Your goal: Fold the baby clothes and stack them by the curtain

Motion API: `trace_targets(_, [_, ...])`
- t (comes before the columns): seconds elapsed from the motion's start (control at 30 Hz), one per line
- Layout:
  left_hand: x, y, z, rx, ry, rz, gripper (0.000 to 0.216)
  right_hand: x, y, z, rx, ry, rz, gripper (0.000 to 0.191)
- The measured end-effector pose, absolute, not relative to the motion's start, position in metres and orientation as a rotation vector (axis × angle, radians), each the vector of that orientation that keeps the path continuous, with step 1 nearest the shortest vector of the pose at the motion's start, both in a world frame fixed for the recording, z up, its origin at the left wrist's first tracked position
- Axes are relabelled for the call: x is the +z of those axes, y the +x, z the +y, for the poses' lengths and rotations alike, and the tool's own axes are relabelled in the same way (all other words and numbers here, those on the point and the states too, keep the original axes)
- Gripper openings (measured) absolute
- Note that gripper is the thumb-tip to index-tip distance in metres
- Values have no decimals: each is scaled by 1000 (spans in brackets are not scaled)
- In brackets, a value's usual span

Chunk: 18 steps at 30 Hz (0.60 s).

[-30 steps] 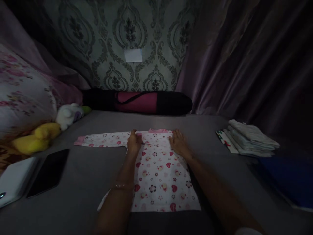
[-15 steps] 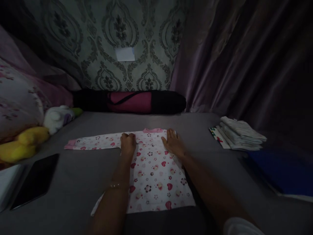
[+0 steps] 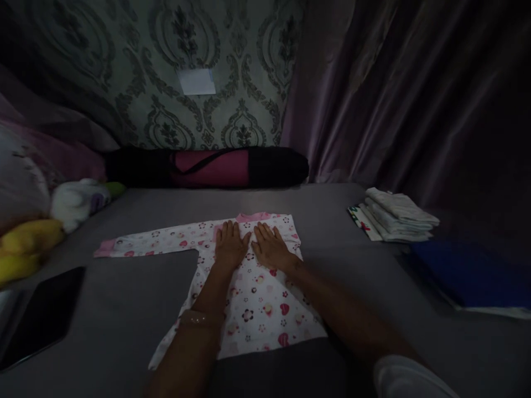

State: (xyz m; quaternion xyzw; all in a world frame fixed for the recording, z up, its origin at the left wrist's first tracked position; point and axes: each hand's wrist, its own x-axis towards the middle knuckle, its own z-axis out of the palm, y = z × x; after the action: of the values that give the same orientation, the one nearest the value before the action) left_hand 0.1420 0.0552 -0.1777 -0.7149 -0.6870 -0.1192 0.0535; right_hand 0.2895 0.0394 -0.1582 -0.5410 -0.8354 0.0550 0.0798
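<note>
A child's long-sleeved shirt (image 3: pixel 257 309), white with red hearts and flowers, lies spread on the grey sheet (image 3: pixel 124 309). Its pink collar (image 3: pixel 252 216) points away from me. One sleeve (image 3: pixel 153 242) with a pink cuff stretches out to the left; the other sleeve is not seen extended on the right. My left hand (image 3: pixel 230 243) rests flat on the upper chest, fingers stretched out. Beside it, my right hand (image 3: pixel 269 246) also presses flat on the cloth below the collar, fingers apart. Neither hand grips anything. My left forearm covers part of the shirt's left side.
A stack of folded clothes (image 3: pixel 400 215) sits at the right, near a blue flat item (image 3: pixel 468 276). On the left lie a dark tablet-like slab (image 3: pixel 41 312), a yellow plush toy (image 3: pixel 31 249) and a white one (image 3: pixel 77 204). A black and pink long bag (image 3: pixel 211 167) lines the wall.
My left hand has opened from a closed grip on the shirt's left shoulder and lies flat. My right hand has slid left from the right shoulder towards it. The view has shifted slightly.
</note>
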Motion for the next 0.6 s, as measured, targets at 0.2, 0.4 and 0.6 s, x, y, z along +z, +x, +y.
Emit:
trace_targets(0.2, [-171, 141, 54, -342, -2186, -2151, 65, -160, 304, 47, 130, -1786, -2422, 67])
trace_targets(0.4, [-165, 141, 51, -305, -2155, -2248, 68, -158, 329, 52, 102, -1979, -2377, 68])
trace_targets(0.6, [-167, 143, 51, -337, -2111, -2242, 61, -160, 350, 52, 56, -2020, -2257, 65])
